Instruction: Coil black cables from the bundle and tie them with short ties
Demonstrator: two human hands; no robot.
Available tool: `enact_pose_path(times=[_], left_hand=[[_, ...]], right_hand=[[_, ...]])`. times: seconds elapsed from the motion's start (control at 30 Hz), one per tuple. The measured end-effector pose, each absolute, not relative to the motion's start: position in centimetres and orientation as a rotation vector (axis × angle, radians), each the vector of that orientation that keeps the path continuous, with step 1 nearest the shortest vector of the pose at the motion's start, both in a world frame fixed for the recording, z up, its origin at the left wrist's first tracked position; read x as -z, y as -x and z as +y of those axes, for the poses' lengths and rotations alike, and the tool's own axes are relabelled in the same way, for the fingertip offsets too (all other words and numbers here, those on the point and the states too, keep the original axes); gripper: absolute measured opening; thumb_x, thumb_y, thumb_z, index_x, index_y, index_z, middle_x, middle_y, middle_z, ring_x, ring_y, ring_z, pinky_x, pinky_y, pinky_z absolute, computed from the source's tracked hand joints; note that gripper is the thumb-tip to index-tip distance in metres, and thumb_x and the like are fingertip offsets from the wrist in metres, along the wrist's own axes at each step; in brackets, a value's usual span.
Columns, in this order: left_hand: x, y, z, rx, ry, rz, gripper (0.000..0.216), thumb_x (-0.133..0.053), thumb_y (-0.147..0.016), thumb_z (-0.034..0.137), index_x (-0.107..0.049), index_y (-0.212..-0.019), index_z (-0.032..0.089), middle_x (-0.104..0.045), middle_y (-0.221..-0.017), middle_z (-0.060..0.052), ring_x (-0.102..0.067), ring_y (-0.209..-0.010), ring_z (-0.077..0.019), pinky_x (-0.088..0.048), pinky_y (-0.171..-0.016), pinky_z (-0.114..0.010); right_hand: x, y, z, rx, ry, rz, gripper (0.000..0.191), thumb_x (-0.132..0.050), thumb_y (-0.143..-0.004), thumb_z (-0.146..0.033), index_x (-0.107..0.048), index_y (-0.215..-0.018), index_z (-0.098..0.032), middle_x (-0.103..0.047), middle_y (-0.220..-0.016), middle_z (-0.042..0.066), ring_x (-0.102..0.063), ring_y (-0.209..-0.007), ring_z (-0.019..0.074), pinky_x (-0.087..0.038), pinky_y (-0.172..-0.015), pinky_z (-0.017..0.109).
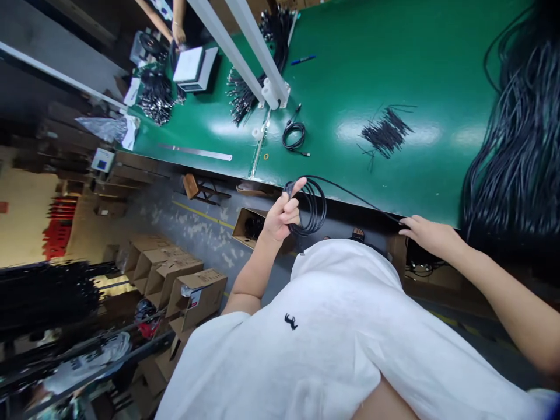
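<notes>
A black cable [322, 211] hangs in several loops from my left hand [283, 214], just off the table's front edge. That hand is closed round the coil, its index finger sticking out. From the loops, one strand runs to the right, to my right hand [422, 232], whose fingertips pinch it. On the table beyond my left hand lies a finished-looking coiled cable [293, 136] with its plugs showing. Further right is a small pile of short black ties [387, 133].
A thick bundle of black cables [516, 146] covers the table's right end. White posts [249, 52] rise from the green table [341, 76]. A steel ruler [205, 153] and blue pen [303, 60] lie there. Another person's hand [178, 33] works beside a white device [189, 65].
</notes>
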State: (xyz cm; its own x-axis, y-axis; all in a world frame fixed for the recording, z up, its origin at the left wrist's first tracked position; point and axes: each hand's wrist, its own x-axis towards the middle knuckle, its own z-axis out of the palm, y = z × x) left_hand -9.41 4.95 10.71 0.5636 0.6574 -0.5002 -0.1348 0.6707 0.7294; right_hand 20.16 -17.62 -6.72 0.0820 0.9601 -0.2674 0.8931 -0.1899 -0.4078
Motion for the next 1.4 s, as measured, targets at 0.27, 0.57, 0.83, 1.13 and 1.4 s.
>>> enact_pose_path(times=[0.27,0.57,0.83,1.13,1.4], left_hand=[[-4.5,6.4,1.2,0.032,-0.961,0.709,0.048,-0.079,-0.072,0.051,-0.062,-0.093,0.011,-0.073,-0.095,-0.013,-0.07,-0.089,-0.0189,-0.053,-0.086,-0.035],[-6.3,5.4,-1.1,0.413,-0.77,0.414,0.045,-0.08,-0.07,0.05,-0.063,-0.088,0.012,-0.048,-0.059,0.004,-0.048,-0.056,-0.0091,-0.044,-0.059,-0.027],[-8.2,3.5,-0.2,0.35,-0.889,0.532,0.046,-0.077,-0.073,0.054,-0.055,-0.078,0.013,-0.033,-0.052,0.01,-0.026,-0.043,-0.002,-0.019,-0.042,-0.018],[-7.1,4.5,1.7,0.198,-1.143,0.555,0.048,-0.074,-0.075,0.056,-0.055,-0.082,0.013,-0.043,-0.056,0.008,-0.043,-0.048,-0.0042,-0.035,-0.049,-0.02],[-5.6,9.0,1.7,0.143,-1.055,0.551,0.047,-0.072,-0.076,0.056,-0.054,-0.085,0.014,-0.039,-0.055,0.008,-0.031,-0.045,-0.0027,-0.022,-0.044,-0.018]], right_hand=[[-4.7,-14.7,-12.3,-0.174,1.365,-2.535,0.025,-0.041,-0.094,-0.012,-0.065,-0.092,-0.018,-0.058,-0.081,0.006,-0.052,-0.071,0.0166,-0.028,-0.065,0.03],[-5.9,-14.6,-11.0,-0.074,1.434,-2.258,0.033,-0.047,-0.094,-0.019,-0.058,-0.124,-0.014,-0.056,-0.133,0.016,-0.052,-0.119,0.0269,-0.036,-0.101,0.045],[-5.3,-14.5,-8.5,-0.825,1.46,-2.077,0.021,-0.045,-0.089,-0.022,-0.065,-0.095,-0.018,-0.07,-0.087,0.004,-0.061,-0.077,0.0155,-0.039,-0.067,0.025],[-6.3,-14.4,-6.6,-1.109,1.619,-2.035,0.021,-0.047,-0.087,-0.031,-0.062,-0.084,-0.018,-0.067,-0.076,0.003,-0.054,-0.064,0.0141,-0.03,-0.059,0.025],[-6.0,-11.8,-6.7,-1.22,1.383,-2.07,0.041,-0.045,-0.095,-0.049,-0.06,-0.119,-0.019,-0.068,-0.108,0.009,-0.063,-0.092,0.021,-0.044,-0.074,0.029]])
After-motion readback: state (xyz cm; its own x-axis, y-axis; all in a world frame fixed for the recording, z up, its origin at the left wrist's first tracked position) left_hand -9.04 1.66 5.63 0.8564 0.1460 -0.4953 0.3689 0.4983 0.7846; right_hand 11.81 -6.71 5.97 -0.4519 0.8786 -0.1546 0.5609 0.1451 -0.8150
